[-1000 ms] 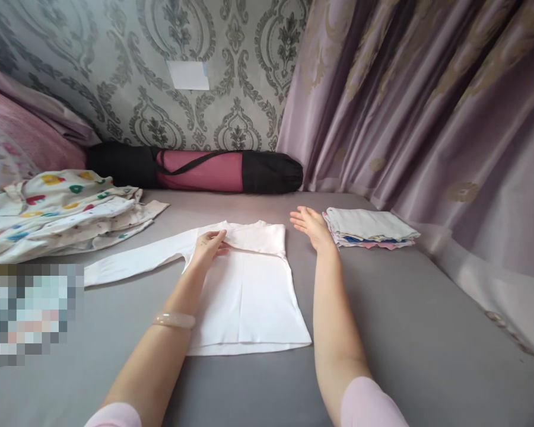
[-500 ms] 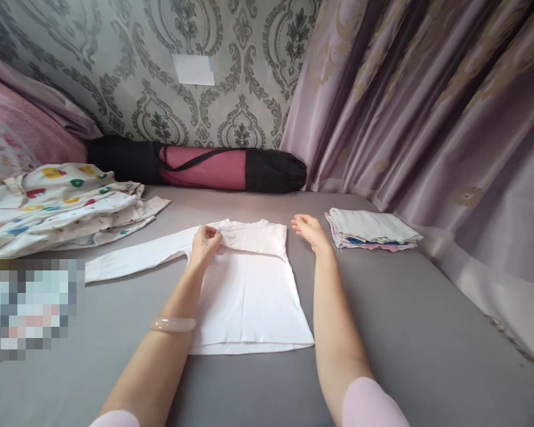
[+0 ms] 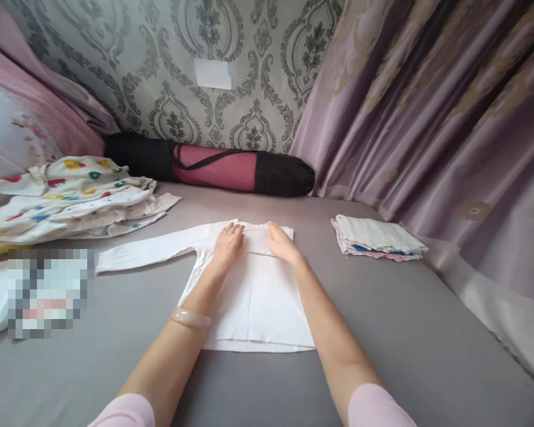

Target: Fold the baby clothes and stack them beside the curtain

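Note:
A white long-sleeved shirt [image 3: 258, 302] lies flat on the grey sheet in front of me. Its left sleeve [image 3: 146, 249] stretches out to the left, while the right sleeve [image 3: 258, 240] is folded across the chest. My left hand [image 3: 229, 244] rests with its fingers laid flat on the upper chest near the collar. Close to the right shoulder, my right hand [image 3: 285, 242] lies on the folded sleeve with its fingers extended. Both hands press on the cloth without gripping it.
Several folded cloths form a stack [image 3: 380, 237] at the right. A heap of patterned clothes [image 3: 80, 198] lies at the left, above a blurred item [image 3: 53, 296]. A black and maroon roll bag [image 3: 213, 167] runs along the wall. Purple curtains [image 3: 382, 101] hang at the right.
My right hand has moved left from beside the shirt onto its folded sleeve. The left hand has let go of its pinch and flattened on the chest. The view has shifted slightly.

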`<state>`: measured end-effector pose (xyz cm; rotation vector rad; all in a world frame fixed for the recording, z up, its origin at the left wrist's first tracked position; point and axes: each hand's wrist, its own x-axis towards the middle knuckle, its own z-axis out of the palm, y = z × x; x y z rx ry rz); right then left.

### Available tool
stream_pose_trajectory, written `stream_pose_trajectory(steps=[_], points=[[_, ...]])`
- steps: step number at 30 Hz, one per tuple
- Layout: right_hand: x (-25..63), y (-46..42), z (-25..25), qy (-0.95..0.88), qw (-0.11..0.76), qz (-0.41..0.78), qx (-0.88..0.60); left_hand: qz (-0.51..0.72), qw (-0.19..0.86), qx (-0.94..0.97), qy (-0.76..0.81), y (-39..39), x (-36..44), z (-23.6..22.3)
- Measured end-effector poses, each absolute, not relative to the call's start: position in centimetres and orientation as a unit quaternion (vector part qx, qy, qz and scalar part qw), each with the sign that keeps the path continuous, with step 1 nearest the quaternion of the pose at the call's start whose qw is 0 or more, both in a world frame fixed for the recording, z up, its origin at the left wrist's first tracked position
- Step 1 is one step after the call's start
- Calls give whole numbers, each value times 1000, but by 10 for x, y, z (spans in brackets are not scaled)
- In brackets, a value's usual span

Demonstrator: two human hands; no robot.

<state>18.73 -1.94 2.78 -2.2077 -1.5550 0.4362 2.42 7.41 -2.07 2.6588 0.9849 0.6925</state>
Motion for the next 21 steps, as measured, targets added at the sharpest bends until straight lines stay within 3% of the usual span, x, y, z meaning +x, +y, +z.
stream_pose_trajectory(steps=[5,12,21], points=[[140,-7,4,-640,106,147,-747,157,102,922,339,69,27,-33],[141,-16,-18,-645,107,118,-747,126,107,926,339,71,21,-40],[162,-25,-18,-494,81,99,-860,139,115,924,338,73,19,-43]])
